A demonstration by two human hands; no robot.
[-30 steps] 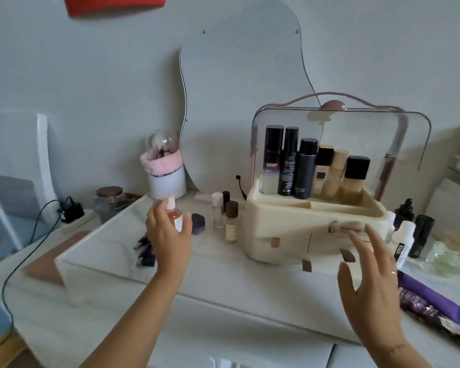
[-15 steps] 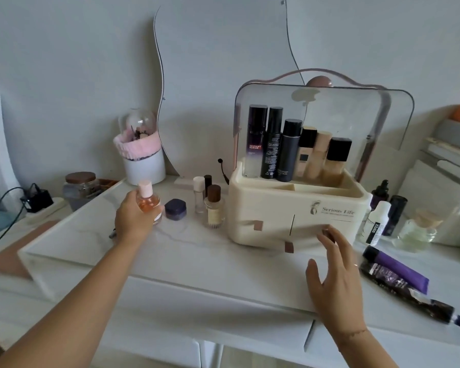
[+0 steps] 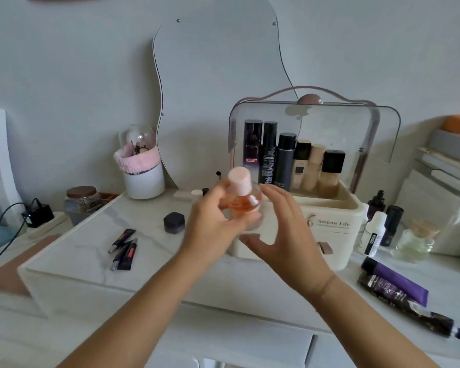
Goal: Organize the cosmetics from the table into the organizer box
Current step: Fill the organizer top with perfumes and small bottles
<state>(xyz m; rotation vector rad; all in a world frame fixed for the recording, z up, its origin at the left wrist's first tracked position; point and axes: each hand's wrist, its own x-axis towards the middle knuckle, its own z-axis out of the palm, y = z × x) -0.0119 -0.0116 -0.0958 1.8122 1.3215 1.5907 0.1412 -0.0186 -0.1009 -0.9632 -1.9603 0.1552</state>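
Note:
My left hand grips a round glass bottle of orange liquid with a pink cap, lifted in front of the cream organizer box. My right hand hovers just right of the bottle, fingers spread and relaxed, not holding anything. The box's clear lid stands raised, and several tall bottles stand in its top tray. On the white table lie a small dark jar and some slim dark tubes.
A white cup with a pink band and a brown-lidded glass jar stand at the back left. Right of the box are a white bottle, dark dropper bottles, a clear flask and purple tubes. A wavy mirror leans behind.
My left hand lifted the orange bottle off the table and carried it right, in front of the box. My right hand came up off the box's front to meet it.

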